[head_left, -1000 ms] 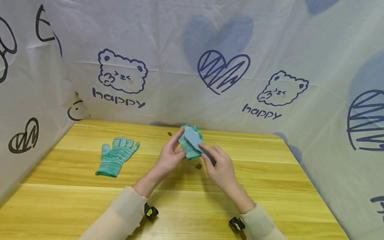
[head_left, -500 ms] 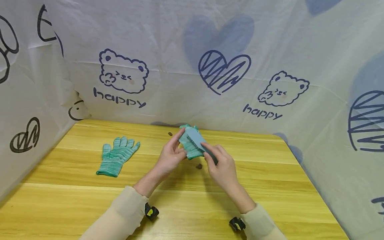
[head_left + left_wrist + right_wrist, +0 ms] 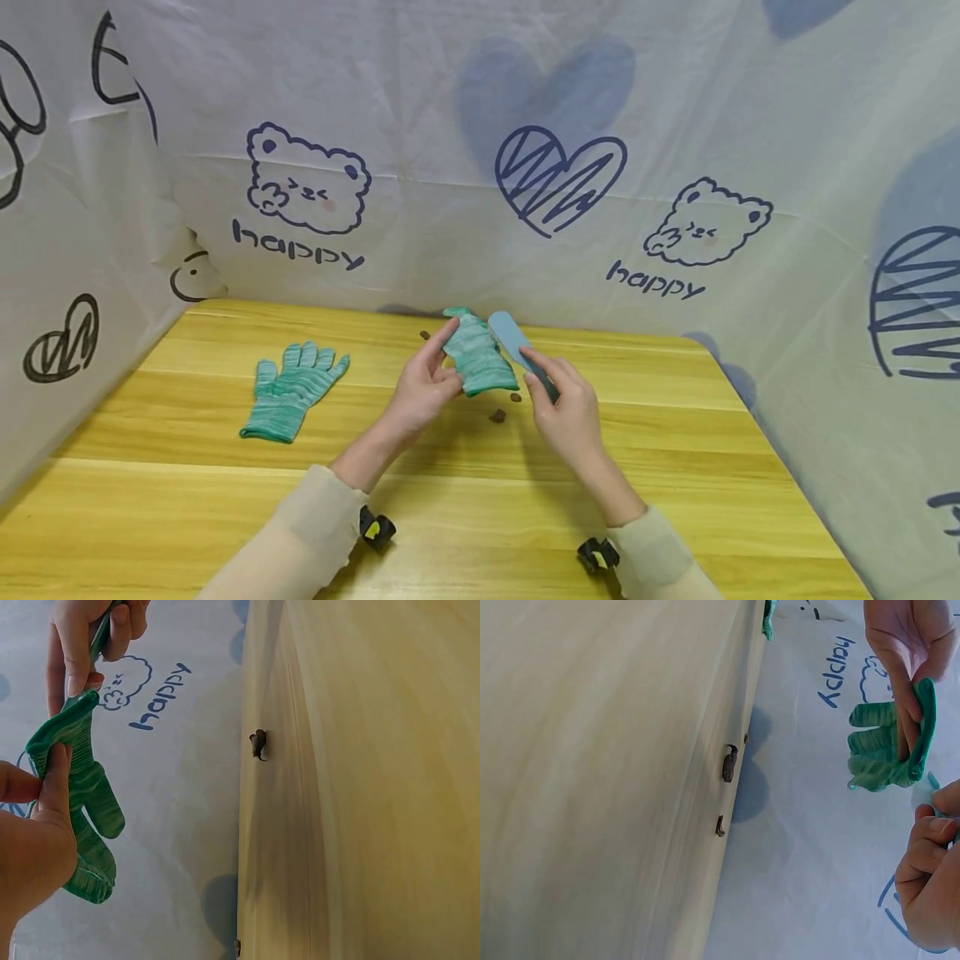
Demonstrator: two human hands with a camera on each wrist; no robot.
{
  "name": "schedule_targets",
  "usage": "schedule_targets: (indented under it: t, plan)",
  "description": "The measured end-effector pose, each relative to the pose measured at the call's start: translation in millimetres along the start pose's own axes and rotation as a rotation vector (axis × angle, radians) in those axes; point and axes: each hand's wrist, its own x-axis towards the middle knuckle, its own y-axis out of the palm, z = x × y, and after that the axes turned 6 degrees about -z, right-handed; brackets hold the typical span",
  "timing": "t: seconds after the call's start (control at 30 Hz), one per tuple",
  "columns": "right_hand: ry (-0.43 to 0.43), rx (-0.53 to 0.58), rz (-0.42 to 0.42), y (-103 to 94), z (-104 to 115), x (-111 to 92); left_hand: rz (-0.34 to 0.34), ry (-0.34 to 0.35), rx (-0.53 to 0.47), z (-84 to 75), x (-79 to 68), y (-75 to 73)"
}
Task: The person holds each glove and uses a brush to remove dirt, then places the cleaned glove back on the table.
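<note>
A green-and-white knit glove (image 3: 480,358) is held up over the table by my left hand (image 3: 420,387), which pinches it near the cuff. In the left wrist view its fingers (image 3: 103,802) dangle downward. My right hand (image 3: 566,412) grips the dark handle of a light blue brush (image 3: 510,333). The brush head lies at the glove's right edge, bristle side toward it; whether they touch I cannot tell. In the right wrist view, the curled right hand (image 3: 930,870) hides most of the brush. A second matching glove (image 3: 288,396) lies flat on the table to the left.
Small dark brown bits lie on the wooden table (image 3: 420,533): one bit (image 3: 497,416) below the held glove, another bit (image 3: 516,397) beside it and a third bit (image 3: 424,335) farther back. A printed white cloth (image 3: 420,225) hangs behind the table's back edge.
The brush has moved right, from across the glove's face to its right edge, exposing more of the glove. Another brown bit now shows beneath the cuff. The left hand has hardly moved.
</note>
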Motion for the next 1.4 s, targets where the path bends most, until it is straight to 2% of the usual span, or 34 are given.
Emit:
schedule_targets:
  t: [0.13,0.37,0.57,0.77,1.03,1.27,1.4]
  plan:
    - [0.034,0.011,0.005,-0.8,-1.4,1.6,0.01,0.002,-0.003,0.3,0.4,-0.6]
    - [0.174,0.039,-0.011,-5.8,-7.3,5.1,0.015,0.008,-0.004,0.7,-0.1,-2.0]
    - [0.247,0.085,-0.008,-14.5,-10.3,8.9,0.015,0.027,0.033,-2.9,0.5,-7.4]
    - [0.318,0.06,0.01,-26.8,-20.8,7.6,0.049,0.044,0.069,-10.9,4.9,-22.9]
    - [0.348,0.027,0.017,-46.2,-40.9,9.4,0.101,0.032,0.144,-30.5,12.2,-46.1]
    - [0.45,-0.035,0.13,-59.8,-55.6,10.7,0.143,-0.008,0.282,-33.1,12.0,-70.0]
    - [0.463,-0.092,0.204,-64.1,-64.1,9.2,0.162,-0.044,0.382,-29.4,11.0,-83.9]
